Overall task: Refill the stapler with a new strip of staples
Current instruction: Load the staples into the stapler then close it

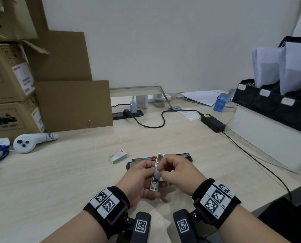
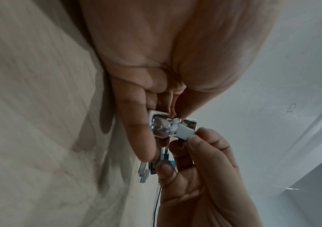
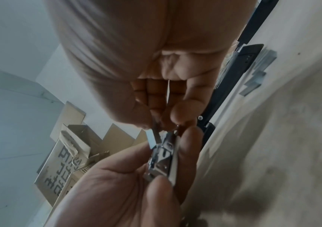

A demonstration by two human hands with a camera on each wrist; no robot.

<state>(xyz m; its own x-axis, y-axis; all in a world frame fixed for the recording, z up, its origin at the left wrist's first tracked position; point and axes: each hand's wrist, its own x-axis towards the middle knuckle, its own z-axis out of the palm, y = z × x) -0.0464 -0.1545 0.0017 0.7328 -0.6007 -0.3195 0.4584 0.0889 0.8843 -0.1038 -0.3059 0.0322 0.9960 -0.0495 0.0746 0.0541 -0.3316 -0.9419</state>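
Note:
A small white stapler [image 1: 156, 172] is held open and tilted up above the table, its metal channel [image 2: 162, 124] facing up. My left hand [image 1: 146, 174] grips it from the left and below, thumb and fingers curled round the body [image 3: 164, 156]. My right hand [image 1: 163, 170] pinches a grey staple strip [image 2: 185, 132] at the channel's mouth. A green and pink staple box [image 1: 118, 156] lies on the table to the left. Loose staple strips [image 3: 257, 76] lie beyond the hands.
A long black stapler [image 1: 181, 156] lies just behind my hands. A white controller [image 1: 29, 142] and cardboard boxes [image 1: 11, 85] stand at the left. A power strip [image 1: 127, 114], a black adapter [image 1: 212, 122] with its cable, and black file trays [image 1: 277, 102] are at the back and right.

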